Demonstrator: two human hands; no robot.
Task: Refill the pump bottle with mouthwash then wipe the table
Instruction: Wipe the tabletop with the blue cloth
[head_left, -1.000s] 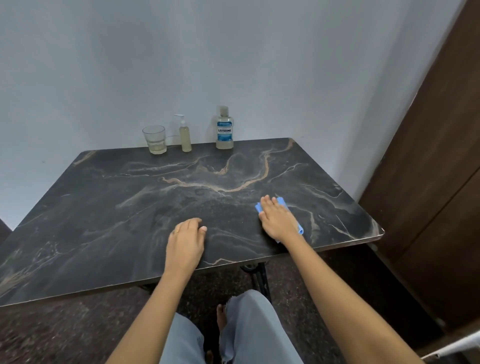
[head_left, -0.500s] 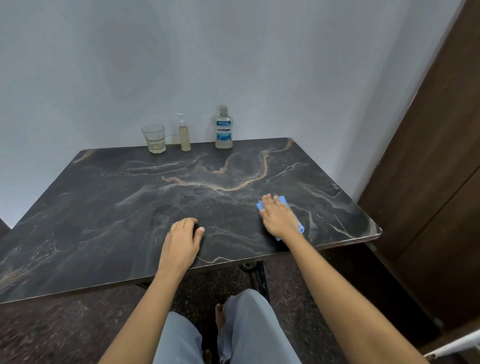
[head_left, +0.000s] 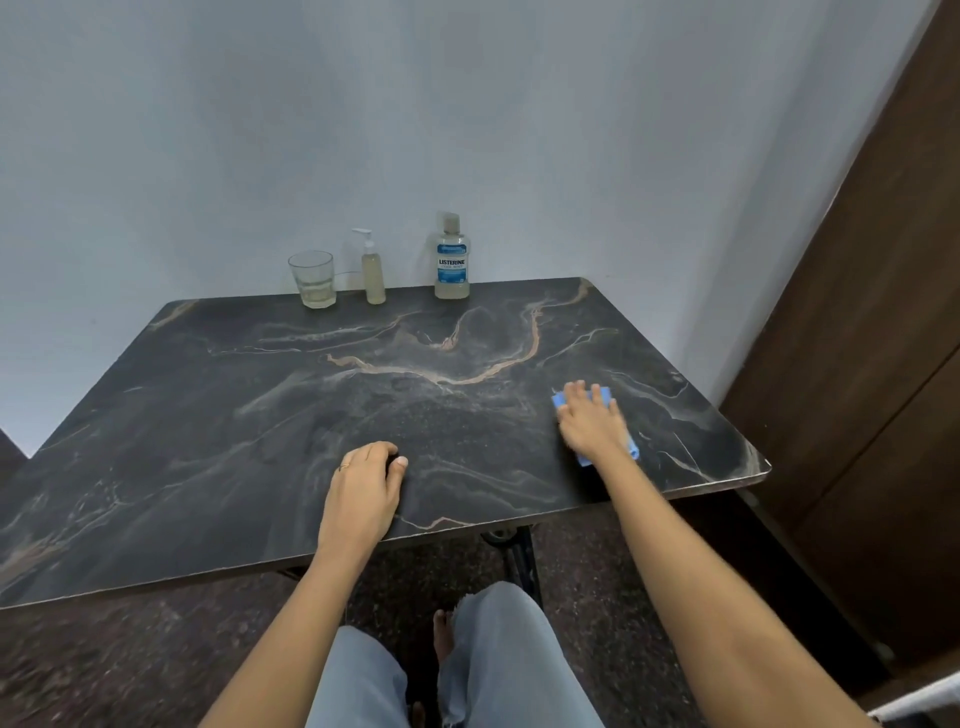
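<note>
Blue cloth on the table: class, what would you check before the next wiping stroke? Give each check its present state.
1. Blue cloth lies under the right hand, fingers flat on it: ok.
2. Left hand rests on the table near its front edge, holding nothing: ok.
3. Mouthwash bottle, pump bottle and glass stand upright at the back edge, well apart from the cloth: ok.
4. Pump head is on the pump bottle and a cap is on the mouthwash bottle: ok.
5. Spills left on the table: cannot tell, the marbled pattern hides any wet spots.
</note>
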